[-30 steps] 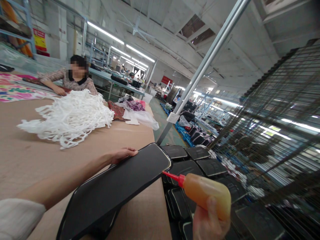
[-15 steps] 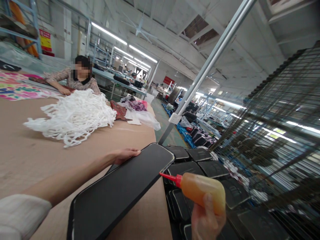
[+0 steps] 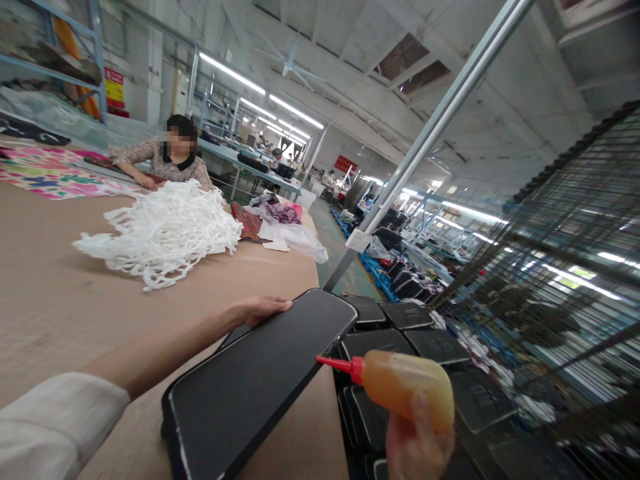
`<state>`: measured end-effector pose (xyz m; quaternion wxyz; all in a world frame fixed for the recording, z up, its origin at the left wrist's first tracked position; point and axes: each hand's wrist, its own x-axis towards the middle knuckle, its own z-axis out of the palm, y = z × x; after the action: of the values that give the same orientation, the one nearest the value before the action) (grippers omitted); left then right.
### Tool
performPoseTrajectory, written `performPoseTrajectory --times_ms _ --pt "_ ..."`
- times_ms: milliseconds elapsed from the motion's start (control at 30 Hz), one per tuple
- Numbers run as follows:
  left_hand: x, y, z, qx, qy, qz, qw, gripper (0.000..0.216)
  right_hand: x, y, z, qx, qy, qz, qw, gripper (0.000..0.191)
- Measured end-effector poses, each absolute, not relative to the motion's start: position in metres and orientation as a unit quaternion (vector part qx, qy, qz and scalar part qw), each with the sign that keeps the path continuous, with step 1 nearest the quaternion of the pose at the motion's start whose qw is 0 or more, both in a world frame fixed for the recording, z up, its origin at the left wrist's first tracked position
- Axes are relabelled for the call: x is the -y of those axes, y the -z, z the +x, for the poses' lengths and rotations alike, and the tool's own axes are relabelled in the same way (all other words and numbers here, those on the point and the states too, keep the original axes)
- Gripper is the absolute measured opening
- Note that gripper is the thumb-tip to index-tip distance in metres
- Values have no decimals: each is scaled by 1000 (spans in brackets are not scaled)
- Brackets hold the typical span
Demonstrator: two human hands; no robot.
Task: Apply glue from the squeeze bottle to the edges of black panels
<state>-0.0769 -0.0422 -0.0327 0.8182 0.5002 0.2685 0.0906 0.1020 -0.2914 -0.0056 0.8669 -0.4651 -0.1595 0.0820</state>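
Two hands are at work on one black panel point(image 3: 260, 380), which lies tilted across the near corner of the brown worktable point(image 3: 60, 307) and overhangs its right edge. Our left hand point(image 3: 263, 309) rests on the panel's far long edge, fingers pressed together and flat, thumb hidden behind the rim. Our right hand point(image 3: 417, 443) wraps the amber glue bottle point(image 3: 407, 392), thumb laid along its side; the other fingers sit behind the bottle, so we cannot tell how they lie. The red nozzle point(image 3: 340, 365) points at the panel's right edge and stops just short of it.

To run this step well, in our judgement, we keep the left hand bearing down so the overhanging panel does not rock, bring the nozzle tip onto the rim, squeeze evenly, and follow the pale rim line without wandering onto the face.

Open room lies left of the panel, where the tabletop is bare up to the white strap pile point(image 3: 167, 230). Right of the panel the table ends; stacked black panels point(image 3: 395, 340) lie below the edge, and a wire rack point(image 3: 565, 280) stands beyond them, so the bottle elbow has limited sweep. A slanted metal pole point(image 3: 425, 143) rises behind the panel's far corner. Another person point(image 3: 167, 163) works well beyond the strap pile.
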Motion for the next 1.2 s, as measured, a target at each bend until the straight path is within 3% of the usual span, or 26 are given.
performPoseTrajectory --times_ms 200,400,733,1000,1200 --pt "38 38 -73 -258 -88 502 821 53 290 3 100 161 -64 -475 863 46" --pt "38 38 -74 -259 -97 502 819 50 291 2 108 229 -41 -504 832 35" --pt "35 39 -73 -288 -107 485 819 41 297 28 109 284 50 -563 775 41" --pt "31 37 -69 -299 -118 482 815 34 300 40 108 300 81 -575 757 30" --pt "31 31 -64 -322 -118 482 806 23 300 35 102 288 25 -561 776 32"
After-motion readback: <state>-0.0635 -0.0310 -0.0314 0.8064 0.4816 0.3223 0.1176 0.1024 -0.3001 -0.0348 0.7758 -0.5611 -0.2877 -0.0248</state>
